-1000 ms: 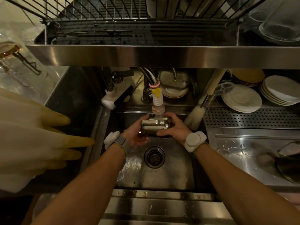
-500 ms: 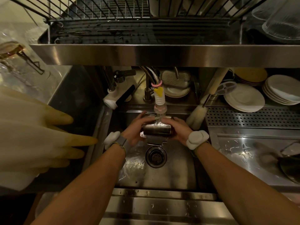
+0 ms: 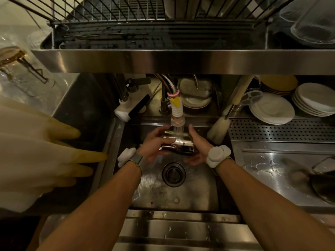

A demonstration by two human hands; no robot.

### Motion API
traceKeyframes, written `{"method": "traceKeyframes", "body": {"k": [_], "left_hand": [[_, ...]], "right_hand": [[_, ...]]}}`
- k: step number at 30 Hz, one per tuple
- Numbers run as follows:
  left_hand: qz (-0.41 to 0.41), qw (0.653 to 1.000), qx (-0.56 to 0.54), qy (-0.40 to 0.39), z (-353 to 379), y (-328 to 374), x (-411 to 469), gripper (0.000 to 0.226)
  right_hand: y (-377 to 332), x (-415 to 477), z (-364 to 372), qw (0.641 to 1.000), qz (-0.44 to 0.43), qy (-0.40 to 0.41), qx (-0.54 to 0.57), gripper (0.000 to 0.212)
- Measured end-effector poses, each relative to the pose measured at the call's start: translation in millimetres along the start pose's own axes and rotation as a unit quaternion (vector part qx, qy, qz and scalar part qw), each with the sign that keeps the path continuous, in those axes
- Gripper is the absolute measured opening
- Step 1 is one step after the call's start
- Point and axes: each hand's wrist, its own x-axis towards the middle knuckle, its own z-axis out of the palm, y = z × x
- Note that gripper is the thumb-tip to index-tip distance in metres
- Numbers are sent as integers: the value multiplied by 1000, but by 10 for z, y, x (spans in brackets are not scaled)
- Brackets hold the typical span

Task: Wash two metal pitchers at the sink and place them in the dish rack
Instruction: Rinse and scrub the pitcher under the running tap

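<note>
Small shiny metal pitcher (image 3: 178,143) lies sideways under the white ribbed faucet nozzle (image 3: 177,111), above the steel sink (image 3: 181,196). Left hand (image 3: 155,143) and right hand (image 3: 198,146) each clasp one end, grip closed on it.

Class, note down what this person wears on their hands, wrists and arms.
The left hand and right hand are ungloved, forearms sleeveless. Each wrist bears a rounded white device, the left device and right device; the left strap is grey, edged yellow-green.

Faucet (image 3: 177,113) directly above pitcher (image 3: 178,144), bottle brush (image 3: 218,130) close right, shelf (image 3: 181,60) overhead, sink floor (image 3: 181,194) free
</note>
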Motion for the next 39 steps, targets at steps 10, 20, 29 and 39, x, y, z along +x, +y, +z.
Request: {"method": "traceKeyframes", "body": {"k": [10,20,29,39], "left_hand": [[-157,985,69,31,19,92,-24,86],[0,996,-29,-89,2,61,-44,76],[-149,981,-19,-126,-88,46,-26,41],[-30,997,13,-67,9,22,-13,55]], "right_hand": [[44,42,-2,988,-146,-26,49,73],[22,34,-82,996,-37,-59,64,73],[-44,29,-102,978,-167,-34,121,53],[-15,10,-14,998,-58,-3,20,88]]}}
